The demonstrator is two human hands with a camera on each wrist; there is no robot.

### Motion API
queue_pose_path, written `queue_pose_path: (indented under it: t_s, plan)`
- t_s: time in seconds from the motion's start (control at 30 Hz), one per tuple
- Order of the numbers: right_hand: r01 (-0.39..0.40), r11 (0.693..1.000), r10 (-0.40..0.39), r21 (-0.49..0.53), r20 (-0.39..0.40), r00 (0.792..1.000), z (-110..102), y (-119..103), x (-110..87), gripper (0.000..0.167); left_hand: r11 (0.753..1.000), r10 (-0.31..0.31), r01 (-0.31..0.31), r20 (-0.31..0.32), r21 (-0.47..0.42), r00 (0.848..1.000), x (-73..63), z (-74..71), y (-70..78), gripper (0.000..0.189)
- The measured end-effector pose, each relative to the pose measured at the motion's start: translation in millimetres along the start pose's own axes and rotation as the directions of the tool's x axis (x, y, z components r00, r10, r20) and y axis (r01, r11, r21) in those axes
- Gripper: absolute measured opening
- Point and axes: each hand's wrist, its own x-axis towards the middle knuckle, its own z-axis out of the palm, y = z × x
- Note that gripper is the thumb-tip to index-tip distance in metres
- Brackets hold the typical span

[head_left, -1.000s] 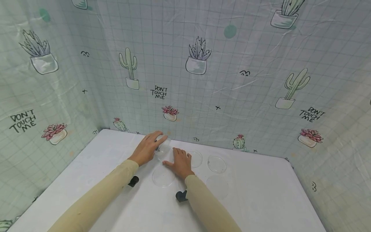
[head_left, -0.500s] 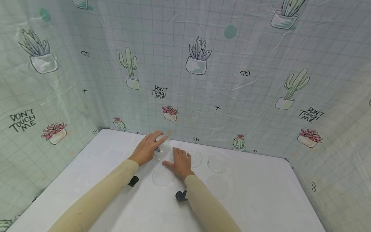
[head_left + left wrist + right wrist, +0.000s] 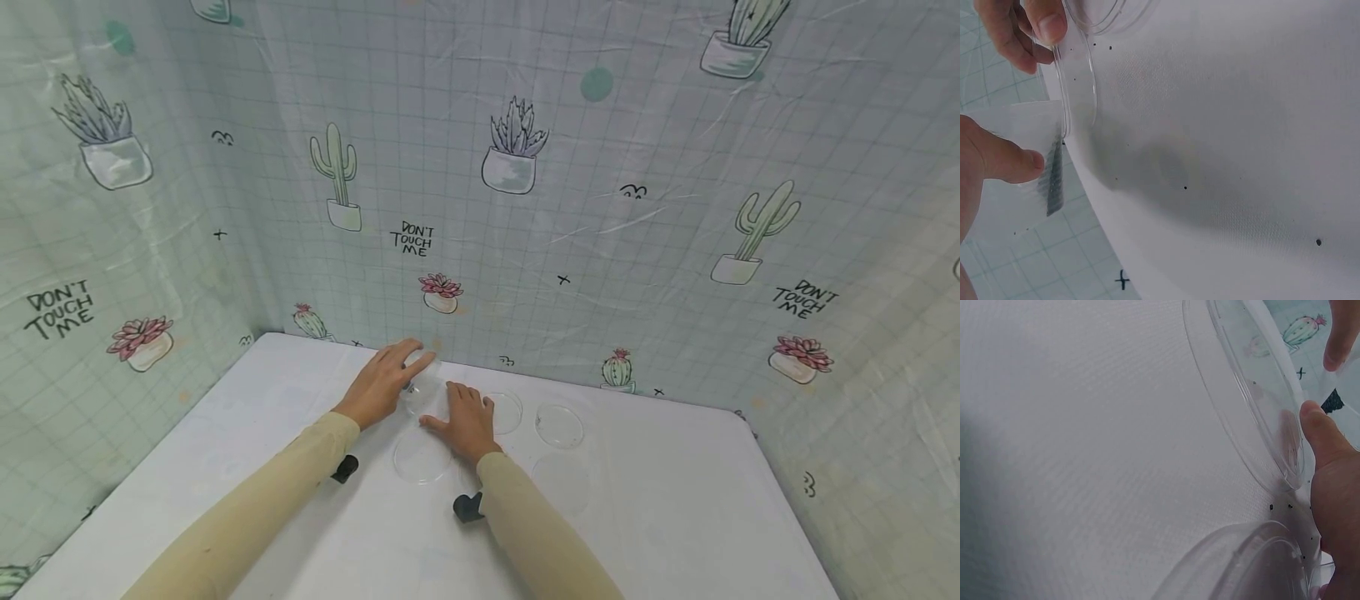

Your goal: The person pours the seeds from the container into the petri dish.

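My left hand (image 3: pixel 378 385) holds a clear plastic bag (image 3: pixel 1013 140) between thumb and fingers near the table's back edge. Small black grains (image 3: pixel 1054 184) lie bunched in one corner of the bag. Just to the right, my right hand (image 3: pixel 468 423) grips the side of a clear round petri dish (image 3: pixel 1275 437), its thumb at the rim and its other fingers farther round the side. The bag's corner is close to this dish's edge. In the head view the bag and dish are faint and partly hidden by the hands.
More clear round dishes lie on the white table (image 3: pixel 697 508): one dish (image 3: pixel 422 482) nearer me, another dish (image 3: pixel 522 412) right of my right hand, a third dish (image 3: pixel 583 427) beyond it. Loose black specks (image 3: pixel 1319 242) dot the tabletop. A patterned cloth (image 3: pixel 480 250) stands behind.
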Motion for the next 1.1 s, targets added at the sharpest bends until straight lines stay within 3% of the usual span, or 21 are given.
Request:
queue_pose_path:
  t_s: [0.47, 0.77, 1.1]
  plan:
    - [0.008, 1.000, -0.008, 0.008, -0.006, 1.000, -3.1, -0.8, -0.3, 0.086, 0.998, 0.048, -0.048, 0.006, 0.039, 0.999, 2.0, -1.3, 1.6, 0.083]
    - [0.012, 1.000, -0.012, 0.002, -0.013, 1.000, -2.7, -1.2, -2.2, 0.086, 0.999, 0.041, -0.042, 0.015, 0.029, 0.999, 1.6, -1.3, 2.1, 0.084]
    - [0.009, 1.000, -0.009, 0.013, -0.010, 1.000, -0.5, -0.6, -1.1, 0.087, 0.998, 0.064, -0.063, -0.011, 0.032, 0.998, 1.8, 0.8, 0.2, 0.085]
